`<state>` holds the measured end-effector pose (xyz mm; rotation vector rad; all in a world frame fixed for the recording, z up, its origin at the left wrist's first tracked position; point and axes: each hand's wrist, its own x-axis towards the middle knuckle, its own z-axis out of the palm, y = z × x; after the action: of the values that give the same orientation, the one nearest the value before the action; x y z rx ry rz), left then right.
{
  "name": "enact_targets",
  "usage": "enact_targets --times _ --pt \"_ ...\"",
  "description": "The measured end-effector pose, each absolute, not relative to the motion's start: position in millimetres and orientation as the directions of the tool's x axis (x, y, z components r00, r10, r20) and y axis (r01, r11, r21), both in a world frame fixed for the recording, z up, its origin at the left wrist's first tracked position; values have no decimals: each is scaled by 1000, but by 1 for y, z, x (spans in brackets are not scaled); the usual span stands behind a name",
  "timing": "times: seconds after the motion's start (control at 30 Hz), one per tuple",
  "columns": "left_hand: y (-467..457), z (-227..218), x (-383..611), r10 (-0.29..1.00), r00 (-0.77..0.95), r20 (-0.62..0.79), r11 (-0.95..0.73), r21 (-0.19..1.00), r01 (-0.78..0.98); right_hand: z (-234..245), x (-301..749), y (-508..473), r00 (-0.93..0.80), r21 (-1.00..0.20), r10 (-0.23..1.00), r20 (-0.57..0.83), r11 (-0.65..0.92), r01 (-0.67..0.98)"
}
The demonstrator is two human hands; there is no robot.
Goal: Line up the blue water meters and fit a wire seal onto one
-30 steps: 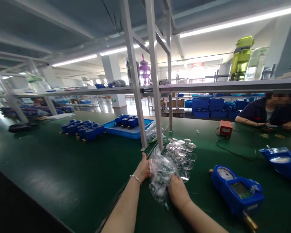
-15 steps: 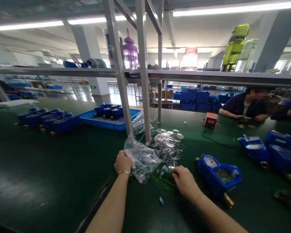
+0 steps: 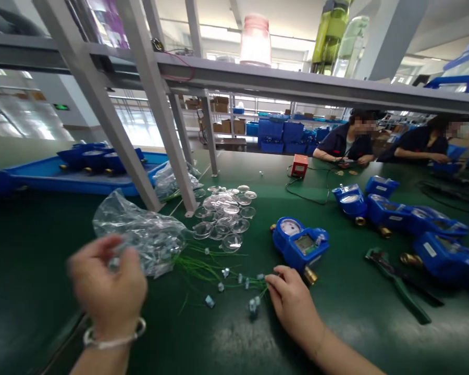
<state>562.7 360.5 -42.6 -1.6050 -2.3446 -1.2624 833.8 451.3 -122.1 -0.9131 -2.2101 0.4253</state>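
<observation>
My right hand [image 3: 293,302] pinches green wire seals with small pale-blue plastic bodies; a wire seal [image 3: 254,304] hangs at its fingertips. More green wires [image 3: 199,268] and loose blue seal bodies trail from a clear plastic bag [image 3: 140,229]. Blurred by motion, my left hand [image 3: 109,276] is in front of the bag, thumb and fingers apart, with nothing visible held. Just beyond my right hand stands a blue water meter [image 3: 303,242] with a round dial, a square display window and a brass fitting. Clear round discs [image 3: 222,208] lie in a pile behind the wires.
Green-handled pliers [image 3: 398,286] lie at right, near several more blue meters [image 3: 394,208]. A blue tray [image 3: 35,179] holds meters at left. Grey shelf posts [image 3: 160,114] rise from the table. A red box [image 3: 299,165] with a cable sits farther back. Two people sit across the table.
My left hand has let go of the bag and drawn back toward me. Seals have spread out of the bag toward my right hand. The view has turned right, bringing the pliers fully into sight.
</observation>
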Motion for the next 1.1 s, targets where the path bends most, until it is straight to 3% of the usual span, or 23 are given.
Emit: enact_targets --times 0.07,0.13,0.23,0.33,0.4,0.47,0.57,0.67,0.77,0.83,0.9,0.97,1.03,1.1 --pt "361 -62 607 854 -301 425 33 532 846 -110 837 452 -470 -518 690 550 723 456" --pt "370 -81 645 964 24 264 -141 435 889 -98 844 453 -429 -529 678 597 735 425" --pt "389 -101 678 963 259 78 -270 346 899 -87 859 454 -463 -579 689 558 723 378" --pt "404 -111 681 934 358 14 -347 285 893 -85 869 455 -511 -601 722 466 682 416" --pt "411 -116 671 958 279 68 -286 177 942 -85 867 457 -506 -647 751 423 642 412" --pt "415 -120 654 976 97 193 -110 60 992 -83 860 461 -497 -768 780 381 566 300" --pt "420 -120 625 919 -156 363 163 10 987 -76 841 470 -473 -895 810 347 437 92" --pt "418 -109 608 841 -289 457 298 54 953 -67 818 483 -448 -935 826 342 347 -74" --pt "404 -90 621 786 -346 513 327 130 936 -59 802 494 -450 -947 840 303 215 -237" --pt "394 -79 645 771 -365 521 266 257 929 -52 798 495 -471 -939 837 278 133 -317" --pt "389 -73 674 819 -345 458 81 503 860 -46 802 492 -501 -912 828 251 28 -410" --pt "391 -71 699 878 -270 395 -66 659 750 -40 810 487 -541 -843 812 221 -120 -524" --pt "399 -71 714 903 -257 345 -109 762 639 -38 821 484 -574 -760 797 188 -252 -600" --pt "409 -71 718 910 -289 296 -76 807 585 -40 831 485 -568 -742 810 148 -289 -605"
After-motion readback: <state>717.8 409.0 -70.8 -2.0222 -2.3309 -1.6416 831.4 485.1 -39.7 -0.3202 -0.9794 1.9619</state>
